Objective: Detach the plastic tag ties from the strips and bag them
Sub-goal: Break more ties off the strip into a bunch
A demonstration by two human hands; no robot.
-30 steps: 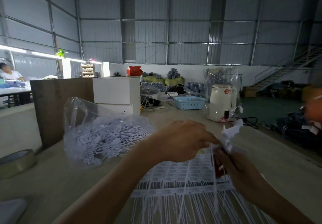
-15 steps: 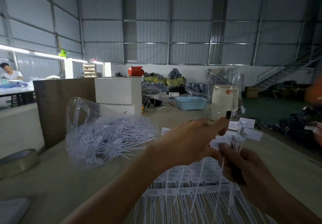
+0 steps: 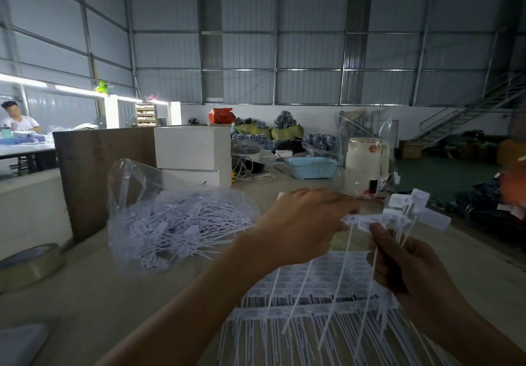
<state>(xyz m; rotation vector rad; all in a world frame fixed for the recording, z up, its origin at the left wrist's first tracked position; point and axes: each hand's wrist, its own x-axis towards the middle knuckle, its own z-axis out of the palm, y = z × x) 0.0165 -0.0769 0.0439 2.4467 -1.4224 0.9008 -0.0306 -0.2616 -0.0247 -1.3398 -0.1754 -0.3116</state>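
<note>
Behind the table (image 3: 85,294) is a big metal hall with boxes (image 3: 193,152), a blue basket (image 3: 311,167) and a white kettle (image 3: 364,163). On the table lie the strips (image 3: 307,294) of ties that are not detached, near the person, so they are easy to reach. The right hand (image 3: 410,269) is closed around a bundle of loose ties (image 3: 398,220), with the heads up and the tails hanging down; I think it collects them there so that many go into the bag at one time. The left hand (image 3: 301,223) pinches one tie head at the top of the bundle, probably to add it or to put it straight. The bag (image 3: 176,217) lies open on the left, already holding many ties, near enough for dropping the bundle.
</note>
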